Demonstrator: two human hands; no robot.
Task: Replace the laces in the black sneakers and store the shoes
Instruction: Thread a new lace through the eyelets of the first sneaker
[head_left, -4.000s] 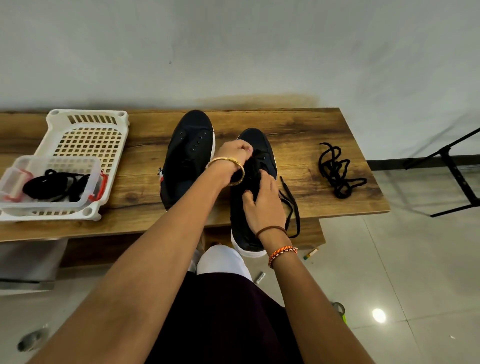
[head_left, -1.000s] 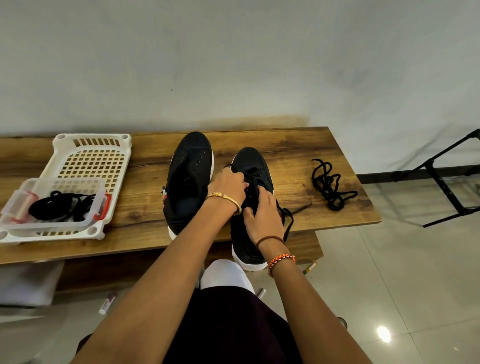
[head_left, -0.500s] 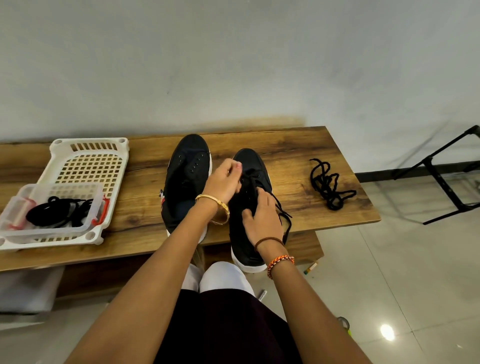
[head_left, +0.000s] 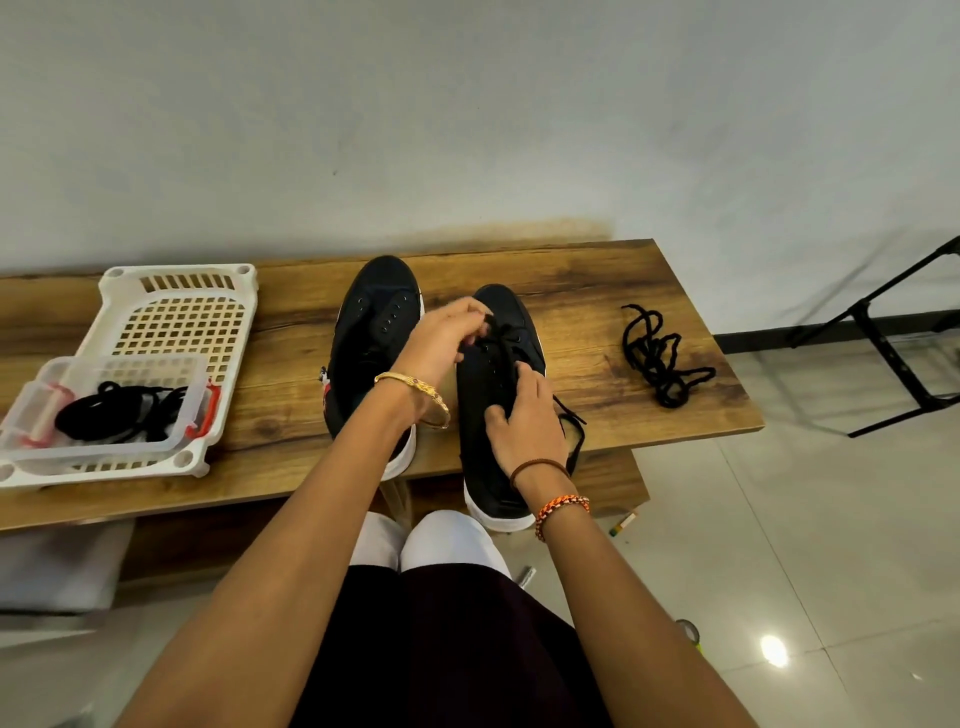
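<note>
Lacing the right-hand sneaker on the bench, both hands on it.

The right sneaker (head_left: 493, 415) runs near to far, toe at the wall, heel overhanging the near edge of the wooden bench (head_left: 597, 291). My left hand (head_left: 441, 338) sits over the far eyelets, fingertips pinching the black lace (head_left: 506, 338); my right hand (head_left: 524, 421) grips the shoe's near right side. The unlaced left sneaker (head_left: 374, 332) lies just beside it, pointing the same way. A loose lace (head_left: 657, 358) is tangled further right, a white basket (head_left: 182, 322) far left.
</note>
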